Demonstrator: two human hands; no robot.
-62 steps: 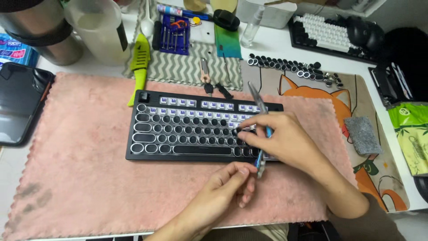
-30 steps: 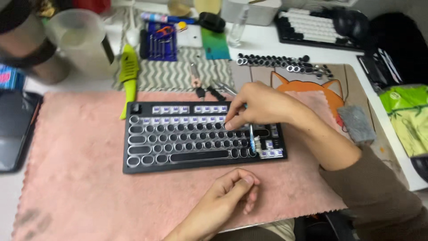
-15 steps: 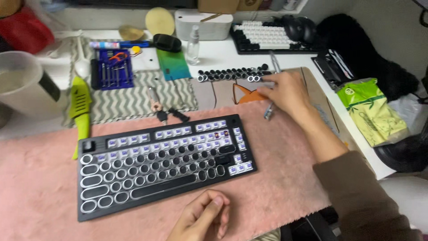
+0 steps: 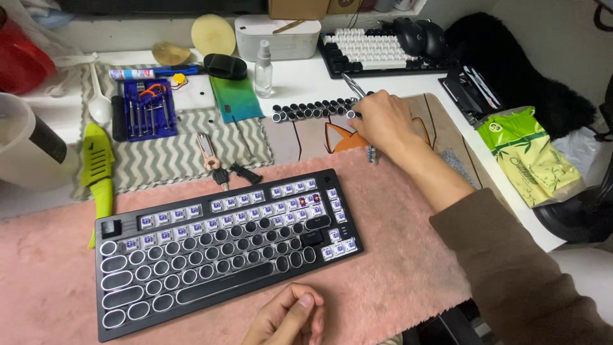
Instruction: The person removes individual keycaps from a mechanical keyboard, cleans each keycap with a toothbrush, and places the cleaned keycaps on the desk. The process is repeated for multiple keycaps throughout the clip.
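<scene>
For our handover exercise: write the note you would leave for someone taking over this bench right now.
Right hand: grip shut on a metal keycap puller, at the row of pulled round keycaps on the desk mat.
Left hand: loosely curled, empty, resting on the pink mat below the black keyboard.
Done: top rows and right column stripped to bare purple switches.
Left: the round caps on the lower rows.

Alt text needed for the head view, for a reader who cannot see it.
The right hand holds a metal tool at a row of black round keycaps behind a black keyboard on a pink mat. The left hand rests curled near the mat's front edge.
</scene>
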